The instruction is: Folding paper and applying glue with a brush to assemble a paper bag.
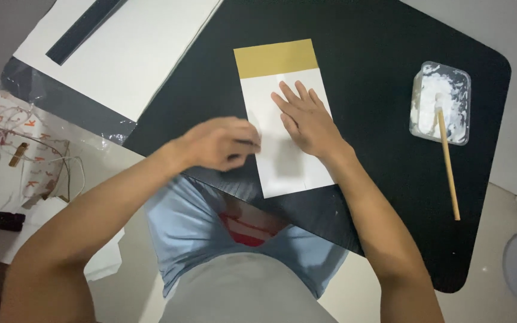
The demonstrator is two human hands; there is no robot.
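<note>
- Table (384,54): black.
- Paper (288,161): white, with a mustard-gold band (276,58) along the far end.
- Tub (441,103): clear, smeared with white paste.
- Stick (449,164): pale wood.
- Shorts (181,233): light blue.

Both arms bare to above elbow, no sleeves in sight. Left hand (219,142) and right hand (306,119) bare: no gloves, rings, watch or bands visible. Grey top over belly at bottom of view. Light blue shorts below it, with red-and-white patch showing between legs. Left hand slightly blurred.
</note>
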